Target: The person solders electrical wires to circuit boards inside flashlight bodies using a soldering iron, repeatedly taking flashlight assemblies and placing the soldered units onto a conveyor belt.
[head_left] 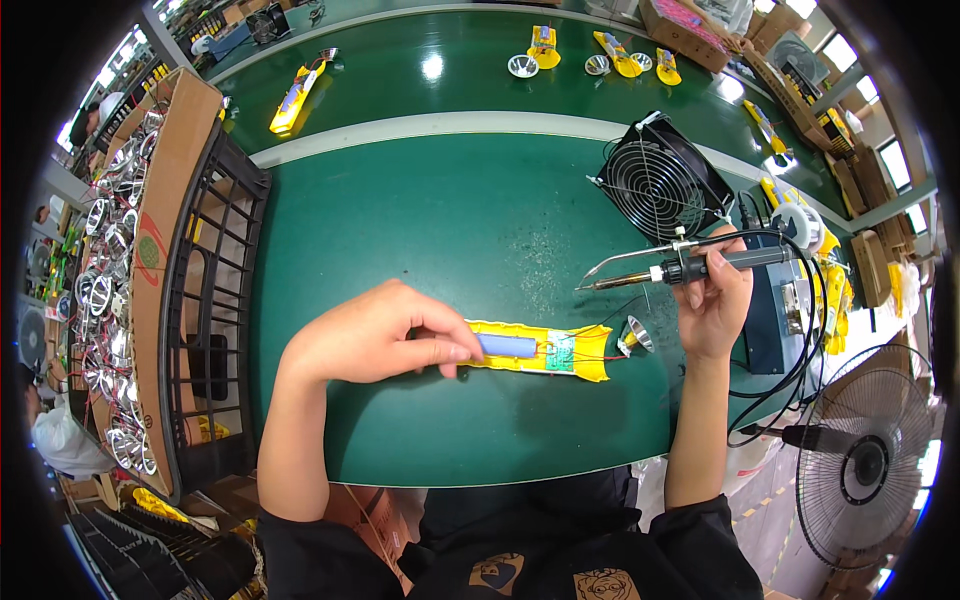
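Note:
On the green bench lies a yellow flashlight housing half (594, 366), its open side up. Inside it sit a blue cylindrical battery (512, 346) and a small green circuit board (561, 351). Thin red wires run from the board to a silver reflector (636, 336) lying just right of the housing. My left hand (375, 335) is closed on the housing's left end, its fingertips at the battery and hiding that end. My right hand (718, 305) grips a soldering iron (715, 266) with a metal feed tube; its tip points left, above and apart from the housing.
A black box fan (660, 180) stands behind the iron. Black cables (815, 330) hang at the right by a blue-grey box (762, 310). At left, a black crate (215, 300) adjoins a carton (165, 220) of reflectors. More yellow housings (543, 45) lie on the far green belt (430, 90).

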{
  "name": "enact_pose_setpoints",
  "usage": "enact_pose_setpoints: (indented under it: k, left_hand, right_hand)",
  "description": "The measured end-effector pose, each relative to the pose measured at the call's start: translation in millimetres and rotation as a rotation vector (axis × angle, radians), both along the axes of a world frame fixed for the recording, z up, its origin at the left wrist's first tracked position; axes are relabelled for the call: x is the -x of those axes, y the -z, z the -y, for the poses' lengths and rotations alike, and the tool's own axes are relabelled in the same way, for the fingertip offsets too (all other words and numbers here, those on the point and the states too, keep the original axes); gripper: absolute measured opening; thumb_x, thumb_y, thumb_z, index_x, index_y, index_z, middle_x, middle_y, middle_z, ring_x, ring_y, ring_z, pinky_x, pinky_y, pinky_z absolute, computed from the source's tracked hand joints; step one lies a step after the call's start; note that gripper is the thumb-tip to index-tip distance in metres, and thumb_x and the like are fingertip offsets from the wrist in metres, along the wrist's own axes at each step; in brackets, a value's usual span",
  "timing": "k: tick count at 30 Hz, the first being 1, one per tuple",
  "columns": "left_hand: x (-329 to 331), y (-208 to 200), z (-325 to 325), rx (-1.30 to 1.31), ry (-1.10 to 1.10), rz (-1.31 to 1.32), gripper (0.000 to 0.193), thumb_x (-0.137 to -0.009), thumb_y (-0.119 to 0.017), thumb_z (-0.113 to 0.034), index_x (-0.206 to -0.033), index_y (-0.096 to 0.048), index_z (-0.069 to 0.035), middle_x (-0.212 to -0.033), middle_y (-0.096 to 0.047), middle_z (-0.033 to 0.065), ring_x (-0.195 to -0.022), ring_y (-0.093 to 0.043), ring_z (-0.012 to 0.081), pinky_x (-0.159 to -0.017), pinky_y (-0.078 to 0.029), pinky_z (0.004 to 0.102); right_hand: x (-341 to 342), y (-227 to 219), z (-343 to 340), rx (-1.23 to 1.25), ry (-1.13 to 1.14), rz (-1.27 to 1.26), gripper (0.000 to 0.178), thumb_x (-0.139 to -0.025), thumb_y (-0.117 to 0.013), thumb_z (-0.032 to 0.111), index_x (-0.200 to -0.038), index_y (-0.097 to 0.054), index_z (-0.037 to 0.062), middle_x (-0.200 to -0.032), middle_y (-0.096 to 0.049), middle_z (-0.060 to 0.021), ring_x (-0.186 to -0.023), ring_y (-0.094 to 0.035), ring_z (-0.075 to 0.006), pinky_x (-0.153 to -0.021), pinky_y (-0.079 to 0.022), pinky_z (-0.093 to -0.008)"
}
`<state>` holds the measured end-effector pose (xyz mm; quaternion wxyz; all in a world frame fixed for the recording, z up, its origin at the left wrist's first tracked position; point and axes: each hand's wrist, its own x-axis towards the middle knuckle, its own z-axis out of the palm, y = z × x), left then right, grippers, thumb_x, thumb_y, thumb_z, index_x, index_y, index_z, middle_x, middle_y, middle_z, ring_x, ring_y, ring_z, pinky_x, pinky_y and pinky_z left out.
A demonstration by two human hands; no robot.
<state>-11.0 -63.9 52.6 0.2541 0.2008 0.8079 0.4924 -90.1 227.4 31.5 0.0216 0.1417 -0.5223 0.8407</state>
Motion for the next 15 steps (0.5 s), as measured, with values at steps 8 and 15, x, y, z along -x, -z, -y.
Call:
enact_pose_setpoints:
  k: [8, 15]
  left_hand:
    - [8, 21, -16, -0.185, -0.249, -0.251, 0.011, -0.077, -0.059, -0.010, -0.083, -0.062, -0.002, -0.079, -0.059, 0.0057, -0.071, -0.055, 0.0121, -0.065, -0.044, 0.0239]
    - [-2, 36, -45, -0.407, -0.525, -0.209, 0.009, -0.076, -0.059, -0.008, -0.081, -0.059, -0.001, -0.075, -0.058, 0.0034, -0.070, -0.053, 0.0093, -0.066, -0.043, 0.0225]
  right_hand:
    - [0, 1, 1, -0.018, 0.030, -0.011, 0.015, -0.076, -0.054, 0.010, -0.081, -0.041, 0.0049, -0.060, -0.043, -0.0008, -0.041, -0.033, -0.0038, -0.037, -0.024, -0.0181]
    - [-1, 2, 3, -0.064, 0.061, -0.037, 0.016, -0.076, -0.054, 0.009, -0.083, -0.040, 0.0051, -0.061, -0.042, -0.0004, -0.041, -0.033, -0.0037, -0.037, -0.025, -0.0181]
